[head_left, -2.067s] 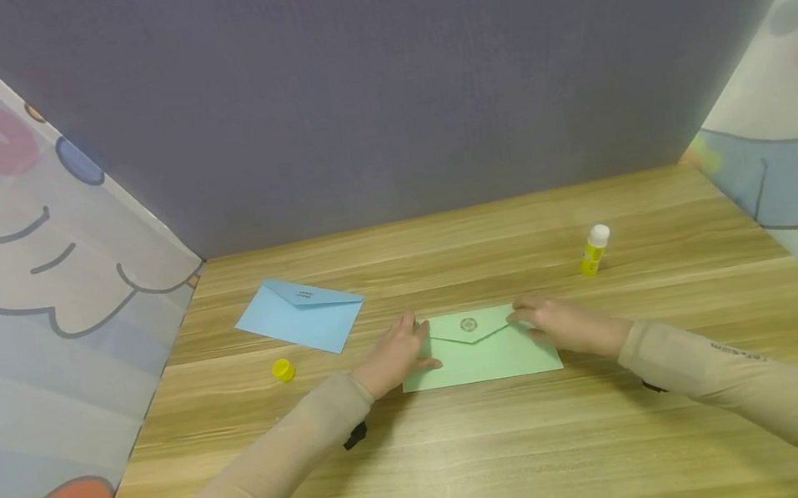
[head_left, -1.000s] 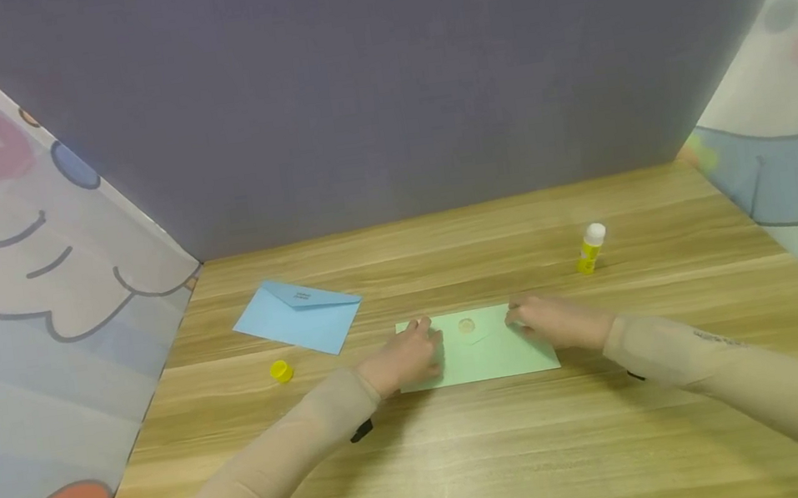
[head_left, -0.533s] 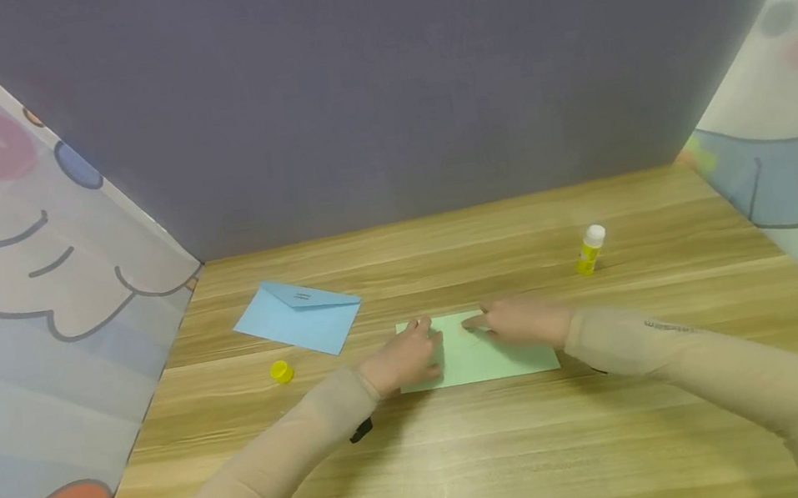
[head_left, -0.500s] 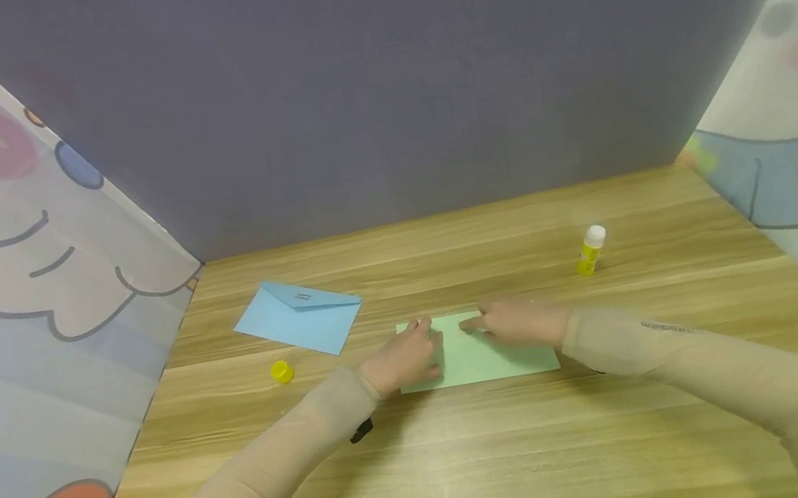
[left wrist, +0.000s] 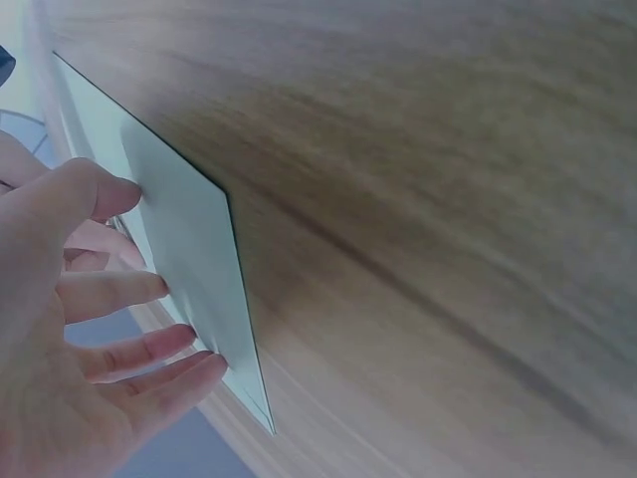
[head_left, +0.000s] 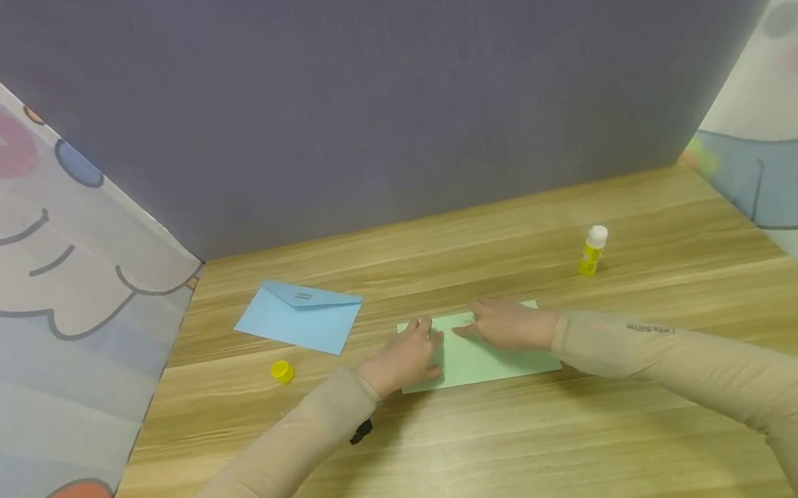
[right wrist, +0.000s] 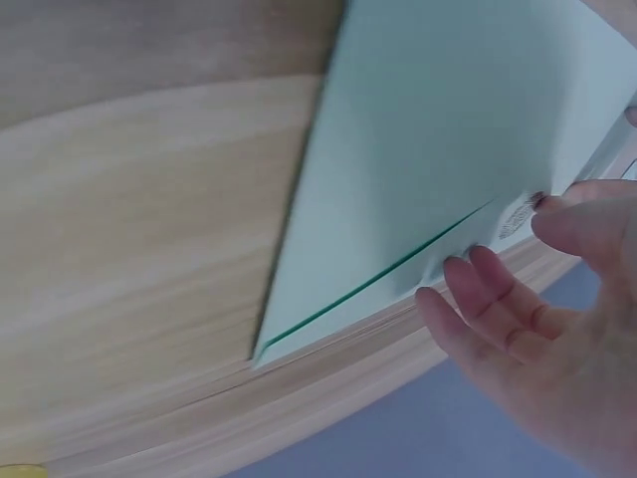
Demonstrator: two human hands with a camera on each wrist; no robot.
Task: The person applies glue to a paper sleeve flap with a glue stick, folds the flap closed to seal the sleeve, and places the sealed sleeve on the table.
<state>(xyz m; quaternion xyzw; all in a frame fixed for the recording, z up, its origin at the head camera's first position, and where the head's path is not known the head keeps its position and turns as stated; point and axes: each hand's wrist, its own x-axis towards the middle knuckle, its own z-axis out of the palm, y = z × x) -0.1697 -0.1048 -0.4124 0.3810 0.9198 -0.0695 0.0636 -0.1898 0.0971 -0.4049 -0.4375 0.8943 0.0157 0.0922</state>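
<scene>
A light green envelope lies flat on the wooden table with its flap folded down. My left hand rests its fingertips on the envelope's left part; in the left wrist view its fingers are spread and loosely bent on the paper. My right hand touches the flap near the middle of the envelope. In the right wrist view, its fingertips press along the flap, beside a round printed emblem. The right hand hides most of the flap in the head view.
A blue envelope lies at the back left, with a small yellow cap in front of it. At the right back stands a yellow glue stick with a white top. A dark panel rises behind the table.
From the envelope's right side, my right hand has slid left along the flap to the middle. My left hand has shifted slightly and then stayed on the left part.
</scene>
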